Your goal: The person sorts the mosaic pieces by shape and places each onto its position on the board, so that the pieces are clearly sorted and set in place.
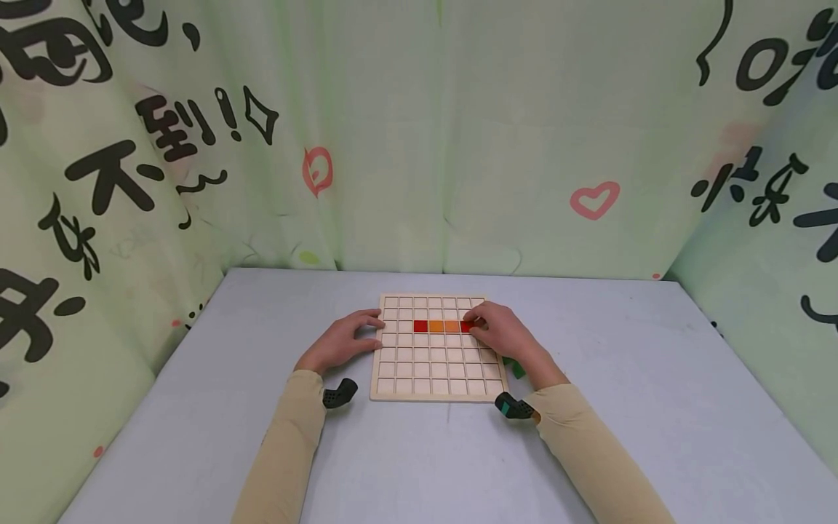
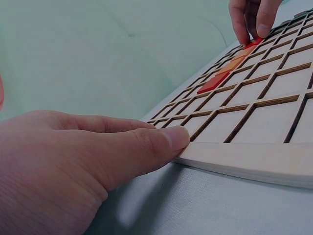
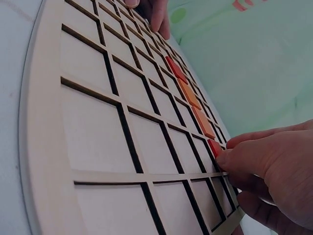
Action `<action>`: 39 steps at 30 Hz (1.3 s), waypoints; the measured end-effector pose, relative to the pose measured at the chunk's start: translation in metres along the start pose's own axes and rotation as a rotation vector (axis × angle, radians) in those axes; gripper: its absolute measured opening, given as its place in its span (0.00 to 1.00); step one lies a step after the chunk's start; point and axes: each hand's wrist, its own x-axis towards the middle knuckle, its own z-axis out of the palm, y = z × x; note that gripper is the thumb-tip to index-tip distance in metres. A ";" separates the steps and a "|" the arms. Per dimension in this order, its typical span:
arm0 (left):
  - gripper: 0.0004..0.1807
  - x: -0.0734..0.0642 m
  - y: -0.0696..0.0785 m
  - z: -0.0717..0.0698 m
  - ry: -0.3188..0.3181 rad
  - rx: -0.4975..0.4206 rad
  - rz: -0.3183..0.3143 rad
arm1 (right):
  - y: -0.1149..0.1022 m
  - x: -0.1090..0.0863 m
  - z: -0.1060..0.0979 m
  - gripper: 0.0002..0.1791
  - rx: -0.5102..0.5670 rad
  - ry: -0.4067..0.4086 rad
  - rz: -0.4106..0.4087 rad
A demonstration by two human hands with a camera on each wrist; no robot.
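Observation:
A wooden grid board (image 1: 436,401) lies on the table with many square cells. One upper row holds a red tile (image 1: 420,327), two orange tiles (image 3: 202,122) beside it, then a second red tile (image 3: 213,146) at the right end. My right hand (image 1: 503,331) pinches that second red tile with thumb and fingertips, low at its cell; the fingers partly cover it. At the board's left edge my left hand (image 1: 343,340) touches the frame, fingers fairly straight and spread from the thumb. The thumb (image 2: 168,139) rests on the rim in the left wrist view.
Green pieces (image 1: 517,369) lie right of the board, partly hidden by my right forearm. A white table (image 1: 419,466) carries everything. Printed pale-green curtains (image 1: 393,145) stand behind it and at both sides. A dark wrist device (image 1: 340,394) sits at each wrist.

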 end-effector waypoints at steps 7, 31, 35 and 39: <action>0.20 0.000 -0.001 0.001 0.001 0.011 -0.002 | -0.001 -0.001 0.000 0.13 -0.002 0.019 -0.002; 0.20 0.001 -0.002 0.001 -0.002 0.005 0.001 | -0.004 0.001 0.001 0.11 -0.067 0.012 -0.025; 0.20 0.001 -0.003 0.001 -0.002 0.002 0.000 | -0.004 0.000 0.001 0.11 -0.064 0.012 -0.024; 0.20 0.001 -0.003 0.001 -0.002 0.003 0.006 | -0.005 0.000 0.000 0.11 -0.057 0.014 -0.030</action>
